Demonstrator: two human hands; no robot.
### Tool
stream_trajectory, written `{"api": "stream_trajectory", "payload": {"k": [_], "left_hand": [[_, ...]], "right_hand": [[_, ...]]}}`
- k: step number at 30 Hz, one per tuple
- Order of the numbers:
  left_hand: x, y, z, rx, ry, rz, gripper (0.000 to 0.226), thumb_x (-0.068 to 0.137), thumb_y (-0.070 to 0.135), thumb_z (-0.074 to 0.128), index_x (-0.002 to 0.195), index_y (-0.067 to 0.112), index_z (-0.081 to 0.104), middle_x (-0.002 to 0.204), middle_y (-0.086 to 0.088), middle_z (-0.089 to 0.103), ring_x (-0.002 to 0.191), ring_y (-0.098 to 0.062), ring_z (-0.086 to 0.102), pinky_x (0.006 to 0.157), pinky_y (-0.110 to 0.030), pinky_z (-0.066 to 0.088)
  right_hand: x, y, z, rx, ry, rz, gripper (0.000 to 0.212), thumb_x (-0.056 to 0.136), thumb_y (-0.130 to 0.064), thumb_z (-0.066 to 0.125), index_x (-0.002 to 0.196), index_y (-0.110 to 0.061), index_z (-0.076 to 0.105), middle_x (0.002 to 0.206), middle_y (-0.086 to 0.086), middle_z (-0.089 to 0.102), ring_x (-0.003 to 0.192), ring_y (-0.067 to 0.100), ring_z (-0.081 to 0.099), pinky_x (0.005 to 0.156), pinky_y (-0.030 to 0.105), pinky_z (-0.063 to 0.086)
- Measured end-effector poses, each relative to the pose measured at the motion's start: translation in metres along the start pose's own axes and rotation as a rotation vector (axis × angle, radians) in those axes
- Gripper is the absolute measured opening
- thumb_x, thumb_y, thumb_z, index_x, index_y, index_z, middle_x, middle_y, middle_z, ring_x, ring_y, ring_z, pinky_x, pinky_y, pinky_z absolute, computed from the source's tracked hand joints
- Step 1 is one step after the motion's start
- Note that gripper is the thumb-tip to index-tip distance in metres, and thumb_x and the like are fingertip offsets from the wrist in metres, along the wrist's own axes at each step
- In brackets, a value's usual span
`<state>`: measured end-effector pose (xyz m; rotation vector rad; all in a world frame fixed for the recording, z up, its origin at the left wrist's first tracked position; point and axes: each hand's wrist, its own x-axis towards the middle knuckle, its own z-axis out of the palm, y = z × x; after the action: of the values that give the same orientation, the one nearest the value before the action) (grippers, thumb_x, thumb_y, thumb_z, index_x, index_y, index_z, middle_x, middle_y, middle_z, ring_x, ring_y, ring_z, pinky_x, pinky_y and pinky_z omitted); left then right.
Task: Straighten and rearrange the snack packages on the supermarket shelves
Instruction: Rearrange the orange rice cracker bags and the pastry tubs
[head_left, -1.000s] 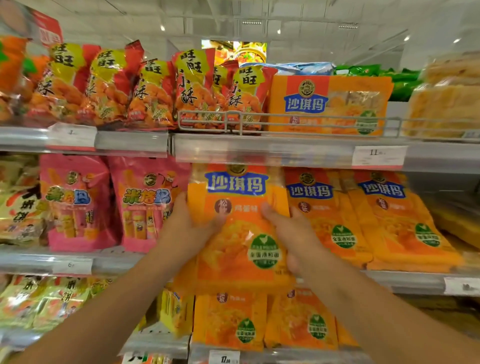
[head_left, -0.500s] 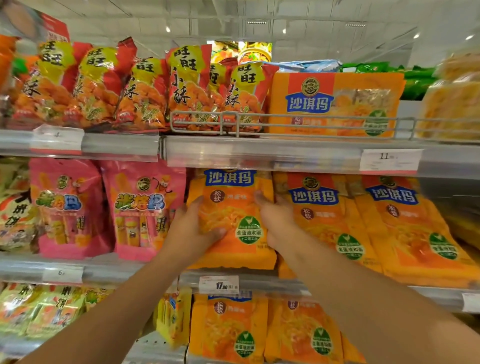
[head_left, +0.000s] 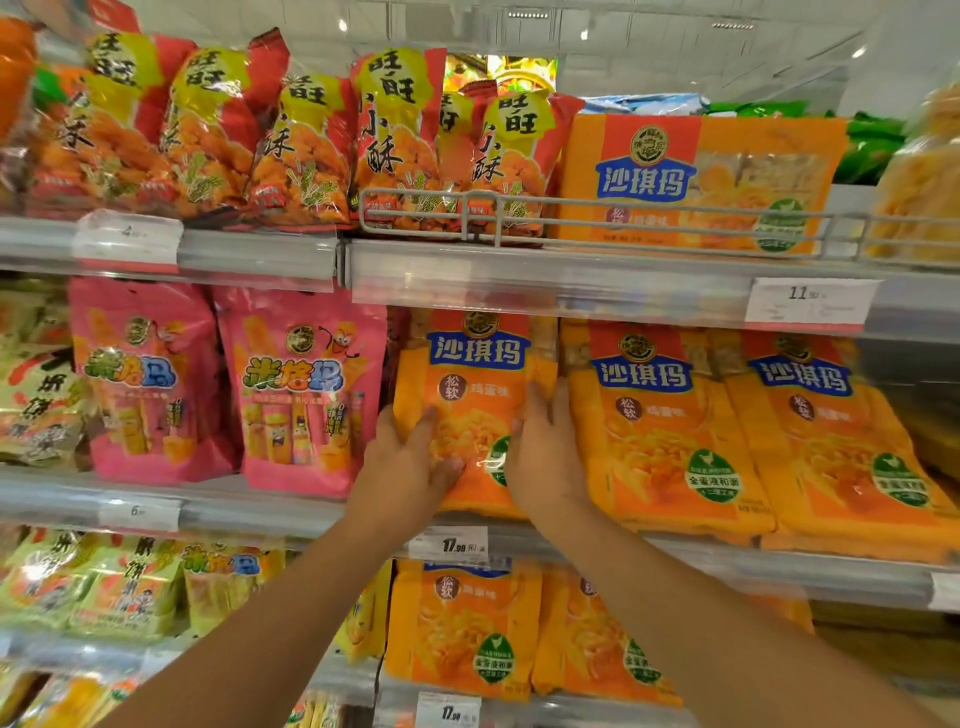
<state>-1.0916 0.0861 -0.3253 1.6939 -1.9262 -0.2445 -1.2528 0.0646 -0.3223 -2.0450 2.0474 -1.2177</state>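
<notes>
While both hands (head_left: 475, 457) grip orange packet (head_left: 467, 395), pink bags (head_left: 306, 389) touch left.

On the middle shelf (head_left: 260, 512), the held pack (head_left: 467, 395) stands between the stick-snack bag (head_left: 306, 395) on its left and another pack (head_left: 660, 431) on its right.

**Your 2 arms: bare, nothing worn**

You show 2 forearms coming up from the bottom edge, both uncovered along all of their visible length. No sleeve or cuff reaches into view. Your left hand (head_left: 410, 467) and right hand (head_left: 545, 462) are ungloved. Your wrists and fingers carry no watch, band or ring that can be made out. Nails look short, though the picture is soft there.
</notes>
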Motion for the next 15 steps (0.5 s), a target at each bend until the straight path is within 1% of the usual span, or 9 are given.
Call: {"api": "stream_trajectory", "payload": {"k": [2, 4, 5, 7, 8, 9, 11, 13, 15], "left_hand": [[-0.007, 0.005, 0.000, 0.029, 0.015, -0.017, 0.066, 0.096, 0.055, 0.042, 0.154, 0.032, 0.017, 0.159, -0.017, 0.007, 0.141, -0.041, 0.023, 0.111, -0.048, 0.032], [-0.016, 0.014, -0.001, 0.149, 0.090, -0.017, 0.058, 0.098, 0.052, 0.041, 0.149, 0.027, 0.029, 0.155, -0.020, 0.017, 0.139, -0.041, 0.026, 0.108, -0.049, 0.034], [-0.021, 0.020, -0.003, 0.220, 0.139, 0.014, 0.052, 0.098, 0.048, 0.043, 0.144, 0.025, 0.038, 0.154, -0.021, 0.019, 0.140, -0.041, 0.024, 0.109, -0.049, 0.033], [-0.030, 0.034, -0.008, 0.269, 0.212, 0.156, 0.041, 0.095, 0.032, 0.054, 0.133, 0.020, 0.051, 0.154, -0.021, 0.025, 0.142, -0.041, 0.022, 0.111, -0.050, 0.030], [-0.033, 0.042, -0.014, 0.244, 0.236, 0.259, 0.039, 0.090, 0.023, 0.058, 0.129, 0.018, 0.056, 0.151, -0.020, 0.031, 0.141, -0.040, 0.026, 0.111, -0.050, 0.032], [-0.034, 0.050, -0.021, 0.205, 0.261, 0.369, 0.039, 0.086, 0.017, 0.062, 0.125, 0.015, 0.059, 0.146, -0.018, 0.040, 0.137, -0.038, 0.033, 0.109, -0.049, 0.036], [-0.031, 0.072, -0.038, 0.128, 0.350, 0.566, 0.037, 0.081, 0.011, 0.067, 0.118, 0.009, 0.064, 0.130, -0.016, 0.056, 0.123, -0.036, 0.049, 0.100, -0.047, 0.044], [-0.023, 0.099, -0.056, 0.083, 0.456, 0.708, 0.035, 0.082, 0.012, 0.065, 0.117, 0.008, 0.064, 0.123, -0.014, 0.060, 0.117, -0.034, 0.053, 0.094, -0.045, 0.045], [-0.013, 0.127, -0.074, 0.083, 0.538, 0.782, 0.038, 0.085, 0.017, 0.058, 0.121, 0.008, 0.061, 0.126, -0.012, 0.057, 0.120, -0.032, 0.051, 0.095, -0.046, 0.044]], "right_hand": [[-0.007, 0.000, -0.002, -0.110, -0.077, -0.011, 0.066, 0.098, -0.017, 0.051, 0.154, -0.016, 0.016, 0.163, 0.013, -0.003, 0.150, 0.027, -0.002, 0.116, 0.035, 0.026], [-0.017, 0.000, -0.007, -0.192, -0.147, -0.033, 0.069, 0.098, -0.016, 0.052, 0.155, -0.016, 0.014, 0.163, 0.013, -0.005, 0.150, 0.029, -0.008, 0.117, 0.036, 0.021], [-0.023, -0.001, -0.012, -0.183, -0.185, -0.039, 0.070, 0.097, -0.015, 0.053, 0.155, -0.017, 0.014, 0.163, 0.013, -0.007, 0.150, 0.030, -0.008, 0.118, 0.036, 0.021], [-0.037, -0.002, -0.031, -0.088, -0.242, -0.040, 0.071, 0.095, -0.008, 0.054, 0.154, -0.019, 0.016, 0.163, 0.011, -0.010, 0.150, 0.028, -0.003, 0.118, 0.034, 0.024], [-0.042, -0.001, -0.045, -0.048, -0.251, -0.067, 0.072, 0.093, -0.005, 0.055, 0.154, -0.022, 0.019, 0.163, 0.008, -0.008, 0.150, 0.026, 0.002, 0.116, 0.031, 0.026], [-0.047, 0.000, -0.061, -0.027, -0.238, -0.111, 0.071, 0.092, -0.004, 0.055, 0.152, -0.024, 0.023, 0.163, 0.004, -0.003, 0.150, 0.023, 0.008, 0.112, 0.025, 0.027], [-0.048, 0.005, -0.100, -0.040, -0.151, -0.191, 0.062, 0.092, -0.009, 0.056, 0.147, -0.026, 0.033, 0.162, -0.003, 0.010, 0.149, 0.017, 0.013, 0.106, 0.019, 0.021], [-0.043, 0.009, -0.148, -0.072, -0.029, -0.218, 0.055, 0.093, -0.014, 0.058, 0.144, -0.025, 0.040, 0.158, -0.005, 0.024, 0.146, 0.012, 0.020, 0.108, 0.019, 0.021], [-0.033, 0.011, -0.195, -0.074, 0.119, -0.274, 0.047, 0.091, -0.015, 0.060, 0.136, -0.024, 0.048, 0.144, -0.007, 0.043, 0.133, 0.007, 0.036, 0.104, 0.020, 0.031]]}}
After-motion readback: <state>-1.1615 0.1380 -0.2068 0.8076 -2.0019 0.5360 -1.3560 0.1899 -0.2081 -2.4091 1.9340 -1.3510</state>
